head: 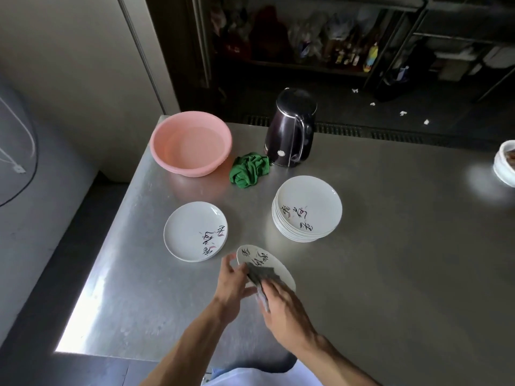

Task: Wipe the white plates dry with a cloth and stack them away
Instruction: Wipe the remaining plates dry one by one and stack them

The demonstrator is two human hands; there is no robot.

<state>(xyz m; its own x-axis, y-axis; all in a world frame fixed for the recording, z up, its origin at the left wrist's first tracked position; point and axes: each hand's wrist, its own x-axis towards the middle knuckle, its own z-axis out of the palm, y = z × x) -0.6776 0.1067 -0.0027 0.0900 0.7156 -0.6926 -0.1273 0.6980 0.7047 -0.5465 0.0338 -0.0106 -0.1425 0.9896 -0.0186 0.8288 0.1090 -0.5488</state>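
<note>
Right hand (282, 303) lies on a grey cloth (260, 274), fingers fairly flat, pressing it onto the face of a white plate (271, 260) with black calligraphy. One end of the cloth hangs down under the palm. Left hand (232, 277) grips that plate by its left rim, fingers curled round the edge. The plate is tilted and held just above the steel table (390, 246). Left of it another white plate (192, 232) lies flat on the table. Right and further back sits a stack of white plates (308, 208). At the far end stands a pink basin (191, 143), with a crumpled green cloth (249, 169) touching a dark electric kettle (292, 129). White bowl (505, 162) at the right edge, cut off.
</note>
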